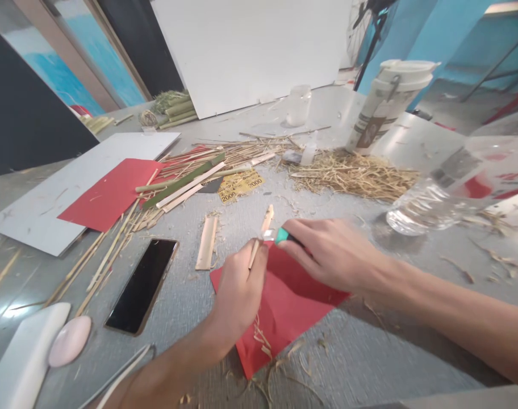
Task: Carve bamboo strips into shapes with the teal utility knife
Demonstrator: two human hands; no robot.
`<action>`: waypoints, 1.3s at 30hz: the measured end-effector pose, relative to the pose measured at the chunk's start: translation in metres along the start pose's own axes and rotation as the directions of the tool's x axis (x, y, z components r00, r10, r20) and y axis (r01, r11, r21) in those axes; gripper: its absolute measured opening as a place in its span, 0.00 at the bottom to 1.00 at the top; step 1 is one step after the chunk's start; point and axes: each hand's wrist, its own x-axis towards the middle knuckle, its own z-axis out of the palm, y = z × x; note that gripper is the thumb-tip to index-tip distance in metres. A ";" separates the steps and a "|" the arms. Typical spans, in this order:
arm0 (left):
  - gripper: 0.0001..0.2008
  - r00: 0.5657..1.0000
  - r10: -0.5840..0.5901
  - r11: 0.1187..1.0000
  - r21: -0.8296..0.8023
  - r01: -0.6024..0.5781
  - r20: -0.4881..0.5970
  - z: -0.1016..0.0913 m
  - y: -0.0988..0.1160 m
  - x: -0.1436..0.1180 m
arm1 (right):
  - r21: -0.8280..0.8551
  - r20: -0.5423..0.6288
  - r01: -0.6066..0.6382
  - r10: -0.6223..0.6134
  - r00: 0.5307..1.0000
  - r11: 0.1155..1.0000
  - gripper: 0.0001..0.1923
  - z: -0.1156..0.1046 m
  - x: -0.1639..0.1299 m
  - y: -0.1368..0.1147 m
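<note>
Setting: a grey work table (370, 363), seen from above through a head-worn camera, littered with plant scraps.
Left hand: the left hand (238, 292) is curled closed around the lower end of a thin bamboo strip (262, 236), holding it tilted up and away from the body.
Right hand: the right hand (329, 253) is clenched around a small knife with a teal handle (283, 236); only the handle end shows, and it sits right against the strip. The blade itself is too small and blurred to make out.
Where the strip is: in the air just above a red paper sheet (291, 304), between the two hands.
Shavings: a few pale curls (261, 338) lie on the red sheet near the left wrist, with more on the table at its near edge.
Progress, as a judgement: the shavings suggest some paring is done; the strip is in hand with the knife on it, so the trimming looks unfinished.
Stock nearby: a short flat bamboo slat (207, 243) lies just left of the hands; a loose bundle of split bamboo and green stalks (186, 179) lies further back, seemingly uncut.
Other things: a dark phone (142, 285) lies face up on the left; a heap of dry straw (355, 173) sits behind, beside a tall white-lidded cup (389, 102) and a clear plastic bottle (438, 196) on its side.
</note>
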 end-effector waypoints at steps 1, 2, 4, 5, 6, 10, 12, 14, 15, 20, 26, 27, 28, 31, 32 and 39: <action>0.22 1.000 0.002 1.000 0.013 -0.002 -0.005 0.000 0.000 0.000 | -0.024 -0.028 -0.044 0.043 0.999 0.999 0.24 0.000 0.000 0.001; 0.21 1.000 0.007 1.000 0.026 -0.007 -0.006 -0.001 0.000 0.001 | -0.045 -0.049 -0.081 0.079 0.996 0.996 0.24 0.000 0.001 0.001; 0.20 1.000 0.013 0.999 0.038 -0.012 -0.003 -0.002 0.001 0.001 | -0.050 -0.063 -0.095 0.092 0.994 0.994 0.24 0.000 0.000 0.001; 0.20 1.000 0.014 0.999 0.042 -0.014 -0.001 -0.002 0.001 0.001 | -0.033 -0.051 -0.060 0.058 0.997 0.998 0.23 0.000 0.000 0.000; 0.20 1.000 0.018 0.999 0.047 -0.017 -0.002 -0.002 0.002 0.002 | -0.012 -0.033 -0.016 0.015 0.999 1.000 0.23 0.001 -0.001 -0.002; 0.20 0.999 0.026 0.997 0.070 -0.025 -0.019 -0.004 0.002 0.003 | -0.027 -0.040 -0.013 0.012 0.999 1.000 0.24 0.001 -0.001 0.000; 0.20 1.000 0.021 0.996 0.086 -0.020 -0.019 -0.004 0.002 0.004 | -0.062 -0.077 -0.091 0.086 0.993 0.994 0.24 0.000 0.000 0.003; 0.20 1.000 0.018 0.995 0.099 -0.016 -0.016 -0.004 0.002 0.004 | -0.064 -0.091 -0.106 0.100 0.991 0.992 0.24 0.001 0.000 0.003; 0.20 1.000 0.022 0.995 0.100 -0.020 -0.018 -0.004 0.002 0.004 | -0.051 -0.078 -0.079 0.075 0.994 0.996 0.24 0.001 -0.001 0.001; 0.20 0.999 0.026 0.995 0.099 -0.022 -0.034 -0.004 0.001 0.005 | -0.001 -0.016 0.028 -0.028 0.999 1.000 0.23 0.004 -0.002 -0.004; 0.21 1.000 0.004 0.994 0.107 -0.005 0.013 -0.004 -0.002 0.004 | -0.059 -0.073 -0.098 0.093 0.993 0.993 0.23 0.002 0.001 0.005; 0.21 1.000 0.007 0.994 0.106 -0.008 0.011 -0.004 -0.002 0.004 | -0.039 -0.056 -0.068 0.066 0.996 0.997 0.23 0.003 0.001 0.004; 0.20 1.000 0.011 0.994 0.107 -0.012 0.006 -0.004 -0.002 0.004 | -0.014 -0.033 -0.030 0.029 0.999 0.999 0.24 0.003 0.000 0.002; 0.21 1.000 0.014 0.993 0.116 -0.014 -0.003 -0.005 -0.001 0.005 | 0.009 0.000 0.013 -0.013 1.000 1.000 0.24 0.004 0.000 0.001; 0.21 1.000 0.012 0.992 0.122 -0.012 0.002 -0.005 -0.001 0.005 | -0.017 -0.029 -0.027 0.027 0.999 0.999 0.24 0.004 0.001 0.002; 0.19 1.000 0.016 0.989 0.146 -0.014 -0.010 -0.005 0.001 0.005 | 0.031 0.003 0.019 -0.019 1.000 0.999 0.23 0.005 -0.001 -0.004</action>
